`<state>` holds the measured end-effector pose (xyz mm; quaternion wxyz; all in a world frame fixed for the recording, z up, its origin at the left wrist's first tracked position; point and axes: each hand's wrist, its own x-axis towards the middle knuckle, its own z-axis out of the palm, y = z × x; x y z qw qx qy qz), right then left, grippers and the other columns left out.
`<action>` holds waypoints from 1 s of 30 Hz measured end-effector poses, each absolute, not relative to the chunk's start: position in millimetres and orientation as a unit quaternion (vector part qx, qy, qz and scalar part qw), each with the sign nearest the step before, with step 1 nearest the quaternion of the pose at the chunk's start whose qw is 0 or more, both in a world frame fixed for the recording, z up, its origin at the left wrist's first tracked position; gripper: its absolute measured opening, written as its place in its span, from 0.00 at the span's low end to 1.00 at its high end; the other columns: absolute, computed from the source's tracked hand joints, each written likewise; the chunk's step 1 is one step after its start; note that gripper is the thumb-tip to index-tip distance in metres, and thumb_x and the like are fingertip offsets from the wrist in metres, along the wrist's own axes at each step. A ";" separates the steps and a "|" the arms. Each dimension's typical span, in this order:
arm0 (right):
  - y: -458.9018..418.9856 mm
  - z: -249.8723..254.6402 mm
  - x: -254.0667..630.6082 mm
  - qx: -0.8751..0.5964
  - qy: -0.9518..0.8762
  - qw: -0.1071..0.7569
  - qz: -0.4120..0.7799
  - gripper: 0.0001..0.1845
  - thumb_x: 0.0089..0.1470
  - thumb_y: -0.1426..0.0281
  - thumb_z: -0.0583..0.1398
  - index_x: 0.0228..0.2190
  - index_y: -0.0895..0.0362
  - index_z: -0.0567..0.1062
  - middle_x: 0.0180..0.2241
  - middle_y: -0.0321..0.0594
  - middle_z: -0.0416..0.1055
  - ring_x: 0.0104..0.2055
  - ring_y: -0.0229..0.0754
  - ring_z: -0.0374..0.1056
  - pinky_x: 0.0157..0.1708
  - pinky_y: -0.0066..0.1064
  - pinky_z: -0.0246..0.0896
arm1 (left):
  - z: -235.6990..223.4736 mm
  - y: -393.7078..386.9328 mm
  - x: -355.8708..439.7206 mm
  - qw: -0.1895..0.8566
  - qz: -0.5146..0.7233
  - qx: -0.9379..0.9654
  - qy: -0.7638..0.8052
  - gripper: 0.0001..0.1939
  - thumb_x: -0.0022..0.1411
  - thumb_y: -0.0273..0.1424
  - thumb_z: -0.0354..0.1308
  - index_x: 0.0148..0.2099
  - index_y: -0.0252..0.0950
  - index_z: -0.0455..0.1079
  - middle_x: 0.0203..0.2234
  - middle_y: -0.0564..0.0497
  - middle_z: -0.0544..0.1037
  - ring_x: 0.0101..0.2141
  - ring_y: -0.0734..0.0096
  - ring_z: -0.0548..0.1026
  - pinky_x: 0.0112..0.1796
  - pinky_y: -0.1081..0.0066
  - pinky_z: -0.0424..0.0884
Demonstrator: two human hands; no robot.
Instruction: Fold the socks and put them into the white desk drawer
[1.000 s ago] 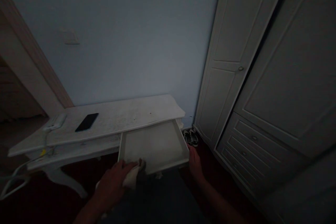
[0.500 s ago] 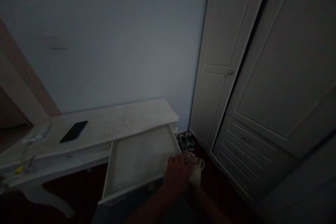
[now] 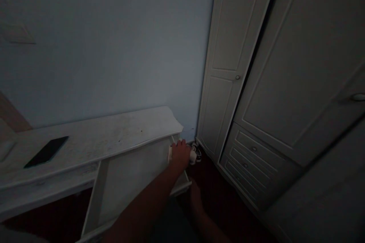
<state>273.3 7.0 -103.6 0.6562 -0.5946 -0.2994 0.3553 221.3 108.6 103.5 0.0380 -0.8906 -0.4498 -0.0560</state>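
A pale cloth (image 3: pixel 193 156) is bunched under my left hand (image 3: pixel 180 155), whose fingers are closed over it. That hand presses the cloth onto the right side wall of a pulled-out white drawer (image 3: pixel 134 174), and cloth shows on both sides of the fingers. My right hand (image 3: pixel 195 193) is low at the drawer's front right corner, against its outer side. Its fingers are dark and mostly hidden there, so their grip is unclear. The drawer belongs to a worn white desk (image 3: pixel 137 127), and its visible inside is bare.
On the desk's left part lies a dark phone (image 3: pixel 47 152). A white wardrobe (image 3: pixel 228 110) with small drawers stands to the right. Shoes (image 3: pixel 197 148) sit on the dark red floor (image 3: pixel 211 190) between desk and wardrobe. A blue-grey wall (image 3: pixel 114 45) rises behind.
My left hand has moved the cloth from the drawer's front right corner back along its right side wall. My right hand has left the cloth and dropped to the front corner. The view has shifted right.
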 end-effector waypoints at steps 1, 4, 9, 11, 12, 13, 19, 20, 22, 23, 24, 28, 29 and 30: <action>7.0 -100.2 277.1 -0.607 -0.285 0.657 0.345 0.32 0.55 0.39 0.59 0.39 0.53 0.83 0.41 0.49 0.83 0.47 0.59 0.79 0.47 0.48 0.75 | 104.6 116.9 218.4 0.042 -0.063 -0.886 -0.457 0.18 0.74 0.27 0.51 0.57 0.40 0.79 0.61 0.35 0.75 0.59 0.43 0.73 0.55 0.44 0.71; 9.4 -76.7 292.6 -0.647 -0.263 0.674 0.241 0.31 0.60 0.43 0.58 0.51 0.54 0.79 0.54 0.52 0.79 0.57 0.59 0.74 0.56 0.48 0.70 | 104.5 128.8 209.3 0.042 -0.077 -0.887 -0.452 0.20 0.74 0.27 0.49 0.62 0.39 0.75 0.62 0.32 0.73 0.61 0.37 0.71 0.53 0.39 0.72; 21.4 -15.1 319.4 -0.622 -0.460 0.634 0.004 0.27 0.69 0.51 0.56 0.59 0.53 0.75 0.59 0.52 0.71 0.63 0.57 0.66 0.66 0.55 0.59 | 95.0 116.9 200.9 -0.013 -0.054 -0.950 -0.308 0.21 0.70 0.32 0.58 0.63 0.44 0.73 0.57 0.41 0.79 0.58 0.46 0.75 0.57 0.48 0.73; 28.5 5.9 326.7 -0.589 -0.594 0.548 0.015 0.27 0.69 0.51 0.55 0.62 0.49 0.75 0.64 0.50 0.69 0.66 0.57 0.64 0.68 0.56 0.55 | 94.1 111.7 194.2 -0.047 -0.041 -0.967 -0.248 0.22 0.67 0.36 0.63 0.62 0.46 0.75 0.55 0.45 0.81 0.57 0.53 0.77 0.58 0.56 0.72; 31.8 14.4 329.5 -0.566 -0.655 0.498 0.051 0.29 0.69 0.51 0.56 0.65 0.48 0.73 0.66 0.49 0.68 0.68 0.56 0.63 0.69 0.54 0.55 | 95.1 110.0 187.6 -0.061 -0.037 -0.971 -0.229 0.24 0.65 0.38 0.66 0.62 0.45 0.75 0.56 0.46 0.82 0.56 0.56 0.77 0.59 0.59 0.72; 34.7 21.3 331.9 -0.544 -0.702 0.449 0.094 0.32 0.68 0.51 0.57 0.68 0.47 0.69 0.69 0.48 0.66 0.69 0.56 0.62 0.70 0.53 0.54 | 96.6 108.5 178.1 -0.070 -0.034 -0.973 -0.217 0.28 0.62 0.40 0.68 0.63 0.44 0.74 0.58 0.46 0.81 0.57 0.56 0.77 0.60 0.61 0.72; 46.8 33.7 336.0 -0.531 -0.772 0.290 0.195 0.53 0.51 0.58 0.74 0.73 0.45 0.62 0.70 0.50 0.62 0.70 0.60 0.63 0.68 0.50 0.58 | 82.1 84.8 65.2 -0.072 -0.147 -0.945 -0.284 0.46 0.64 0.44 0.69 0.77 0.39 0.54 0.74 0.37 0.62 0.71 0.48 0.62 0.70 0.50 0.60; 52.3 33.7 334.1 -0.537 -0.765 0.294 0.199 0.50 0.51 0.62 0.73 0.71 0.43 0.64 0.69 0.49 0.64 0.68 0.59 0.65 0.66 0.49 0.60 | 72.5 77.3 43.4 -0.071 -0.155 -0.934 -0.315 0.47 0.66 0.43 0.68 0.78 0.41 0.51 0.75 0.39 0.62 0.72 0.47 0.61 0.70 0.50 0.61; 71.2 35.2 327.2 -0.554 -0.720 0.355 0.221 0.43 0.48 0.67 0.73 0.66 0.45 0.72 0.64 0.47 0.68 0.63 0.56 0.69 0.64 0.45 0.62 | 50.8 61.5 5.7 -0.075 -0.139 -0.922 -0.354 0.45 0.67 0.45 0.67 0.79 0.49 0.51 0.74 0.43 0.65 0.70 0.46 0.64 0.68 0.48 0.64; 84.3 36.8 322.7 -0.563 -0.685 0.398 0.234 0.41 0.47 0.67 0.74 0.62 0.47 0.75 0.61 0.46 0.70 0.61 0.55 0.70 0.63 0.44 0.62 | 40.3 54.2 -8.9 -0.079 -0.125 -0.920 -0.362 0.44 0.67 0.49 0.66 0.78 0.52 0.53 0.73 0.45 0.66 0.69 0.46 0.66 0.68 0.48 0.65; 99.0 38.8 317.9 -0.574 -0.644 0.442 0.245 0.38 0.45 0.67 0.74 0.59 0.49 0.77 0.59 0.46 0.71 0.60 0.55 0.70 0.63 0.44 0.62 | 31.0 47.8 -20.3 -0.082 -0.115 -0.916 -0.376 0.43 0.68 0.52 0.65 0.78 0.53 0.54 0.72 0.46 0.67 0.68 0.46 0.67 0.68 0.48 0.65; 149.4 43.9 302.3 -0.603 -0.525 0.540 0.265 0.32 0.58 0.60 0.66 0.60 0.60 0.72 0.57 0.50 0.73 0.61 0.55 0.67 0.64 0.43 0.60 | 9.8 33.9 -35.7 -0.079 -0.056 -0.895 -0.435 0.32 0.72 0.51 0.59 0.73 0.48 0.65 0.68 0.43 0.73 0.66 0.45 0.71 0.66 0.47 0.67; 153.4 43.2 300.6 -0.606 -0.500 0.555 0.274 0.30 0.62 0.59 0.63 0.60 0.63 0.71 0.56 0.50 0.75 0.59 0.55 0.68 0.62 0.43 0.61 | 8.4 32.8 -33.8 -0.071 -0.039 -0.894 -0.441 0.29 0.73 0.49 0.58 0.71 0.47 0.68 0.67 0.42 0.74 0.65 0.45 0.72 0.65 0.47 0.68; 152.5 41.5 299.9 -0.606 -0.478 0.568 0.287 0.28 0.65 0.58 0.61 0.58 0.65 0.72 0.53 0.50 0.77 0.58 0.55 0.69 0.61 0.43 0.63 | 8.3 32.0 -30.7 -0.060 -0.023 -0.895 -0.441 0.26 0.74 0.47 0.58 0.69 0.45 0.71 0.66 0.41 0.75 0.64 0.45 0.73 0.65 0.47 0.68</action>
